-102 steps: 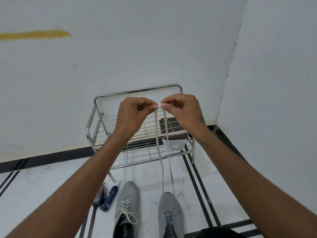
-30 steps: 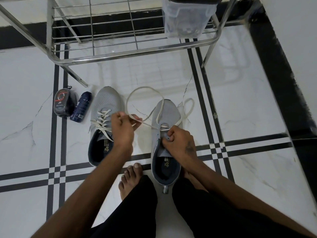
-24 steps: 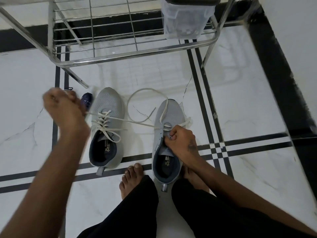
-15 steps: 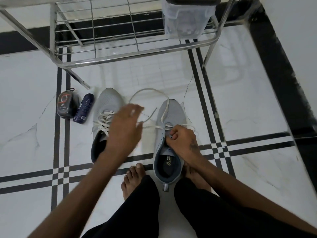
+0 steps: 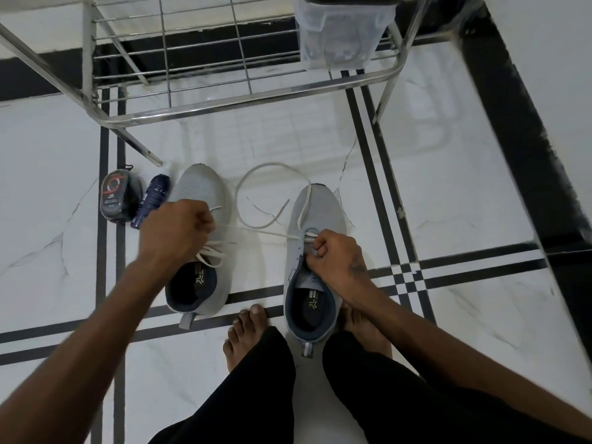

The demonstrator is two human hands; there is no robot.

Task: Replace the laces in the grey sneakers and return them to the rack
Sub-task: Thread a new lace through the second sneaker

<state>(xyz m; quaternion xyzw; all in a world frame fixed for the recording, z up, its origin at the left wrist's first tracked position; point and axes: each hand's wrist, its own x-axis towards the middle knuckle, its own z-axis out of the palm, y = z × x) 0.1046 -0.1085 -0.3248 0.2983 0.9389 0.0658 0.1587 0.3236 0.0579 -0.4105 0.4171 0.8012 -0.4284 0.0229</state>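
Note:
Two grey sneakers stand side by side on the white marble floor. The left sneaker [image 5: 205, 193] is laced with a white lace. Only the front eyelets of the right sneaker [image 5: 315, 213] carry a white lace [image 5: 256, 174], whose free part loops over the floor between the toes. My left hand [image 5: 176, 232] hovers over the left sneaker and pinches one lace end, pulled taut from the right sneaker. My right hand [image 5: 333, 254] grips the right sneaker's tongue and eyelet area.
A steel wire shoe rack [image 5: 224, 100] stands just beyond the sneakers, with a clear plastic box [image 5: 339, 33] on its right side. A shoe polish sponge [image 5: 120, 197] and a dark blue bottle [image 5: 150, 200] lie left of the sneakers. My bare feet [image 5: 246, 338] are below.
I have crouched from holding the lace up to working at floor level. My left hand swung far left, back to the middle, and now pulls the lace end left again. My right hand stayed on the right sneaker.

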